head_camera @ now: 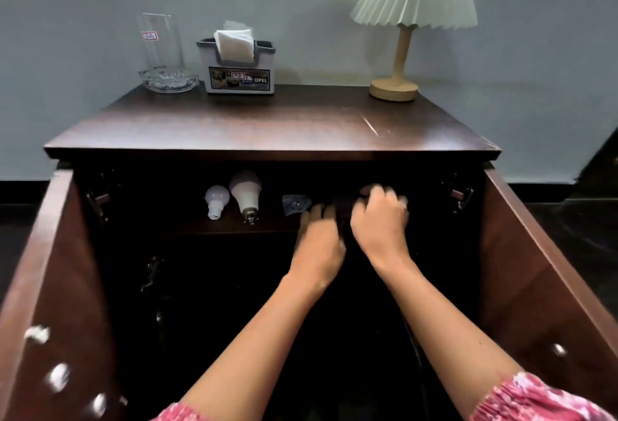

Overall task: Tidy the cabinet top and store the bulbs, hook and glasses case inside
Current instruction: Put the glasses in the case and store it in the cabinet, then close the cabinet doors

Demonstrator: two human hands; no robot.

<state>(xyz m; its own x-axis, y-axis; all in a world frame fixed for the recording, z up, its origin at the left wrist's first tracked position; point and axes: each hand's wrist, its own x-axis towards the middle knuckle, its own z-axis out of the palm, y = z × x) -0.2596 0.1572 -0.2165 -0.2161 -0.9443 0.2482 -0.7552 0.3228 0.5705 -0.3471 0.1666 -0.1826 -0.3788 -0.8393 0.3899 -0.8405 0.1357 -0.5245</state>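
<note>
The dark wooden cabinet [267, 126] stands with both doors swung open. On its inner shelf [234, 225] lie two white bulbs, a small one [216, 201] and a larger one [245, 191], caps toward me. A bluish hook in clear packaging [296, 204] lies to their right. Both hands reach into the shelf around a dark glasses case [344, 208], which is mostly hidden in shadow. My left hand [319, 240] touches its left end, and my right hand [379, 220] curls over its right end.
On the cabinet top stand a glass jug in a glass dish [164, 52], a tissue holder [238, 66] and a pleated-shade lamp [404, 52]. The left door [43, 287] and right door [541, 270] flank my arms. The lower compartment is dark.
</note>
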